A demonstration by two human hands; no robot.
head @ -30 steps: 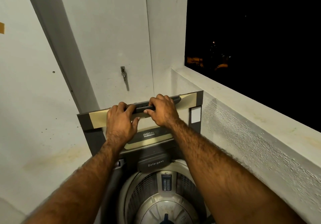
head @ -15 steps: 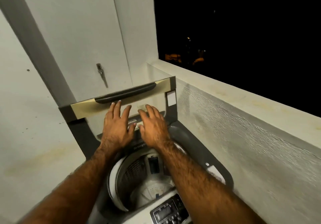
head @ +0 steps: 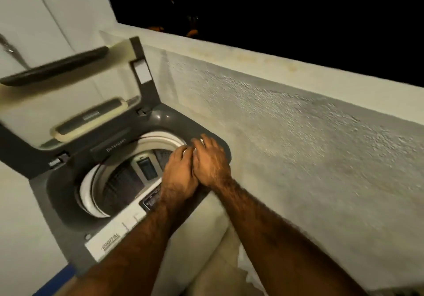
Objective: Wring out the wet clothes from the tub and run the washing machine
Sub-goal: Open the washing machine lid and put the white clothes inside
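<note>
Washing machine (head: 60, 193) sits low left against the wall (head: 18, 203), lid (head: 89, 118) standing open, drum (head: 121, 181) showing no clothes that I can see. Left hand (head: 179, 176) and right hand (head: 212, 161) are pressed side by side over the drum's right rim; too blurry to tell if they grip anything. Bump that lid and it could drop on them, I reckon.
</note>
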